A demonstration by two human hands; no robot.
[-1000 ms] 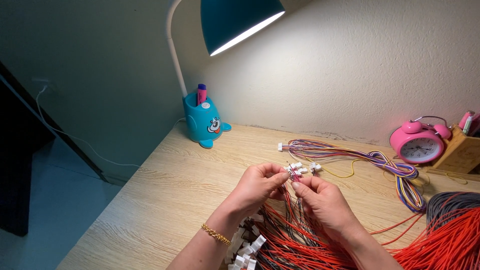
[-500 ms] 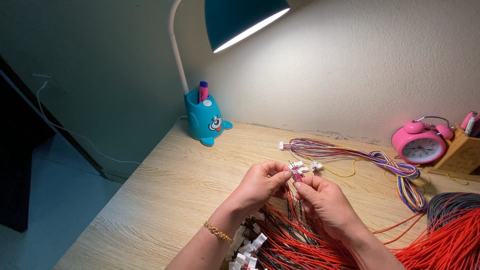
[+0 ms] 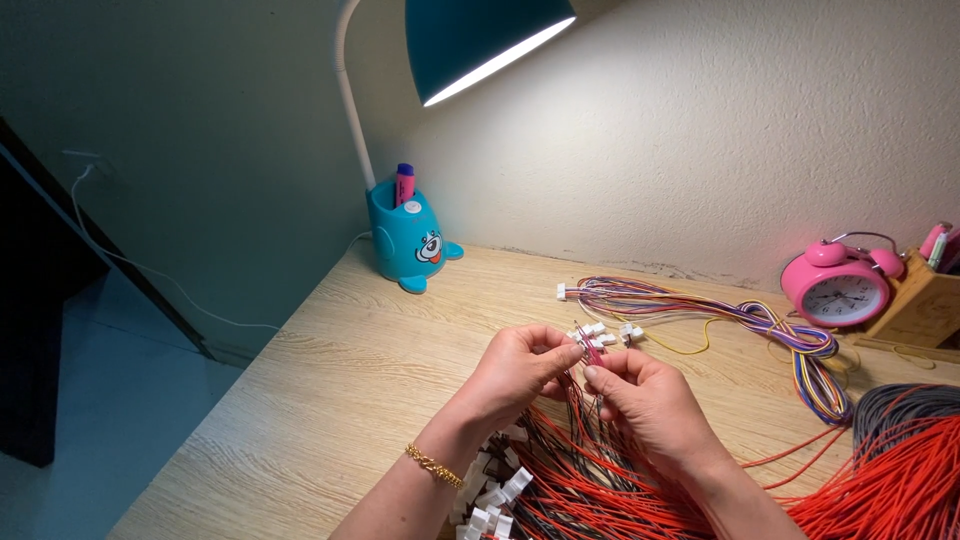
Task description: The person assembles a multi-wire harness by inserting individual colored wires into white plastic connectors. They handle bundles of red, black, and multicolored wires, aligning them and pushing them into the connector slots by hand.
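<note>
My left hand (image 3: 520,368) and my right hand (image 3: 645,395) meet over the middle of the wooden desk (image 3: 330,390). Between their fingertips both pinch the ends of a few red and black wires with small white plug connectors (image 3: 598,335). The wires run down under my palms into a thick bundle of red and black leads (image 3: 590,475) lying toward me. A gold bracelet (image 3: 433,466) sits on my left wrist.
A multicoloured wire loom (image 3: 720,310) curves across the desk behind my hands. A pink alarm clock (image 3: 838,285) and a wooden holder (image 3: 920,300) stand at the right. A blue cartoon lamp base with a pen (image 3: 408,235) stands at the back. Orange-red wires (image 3: 900,480) pile up at the lower right.
My hands have stayed together at the same spot, with small finger movements on the connectors. The view has shifted only slightly.
</note>
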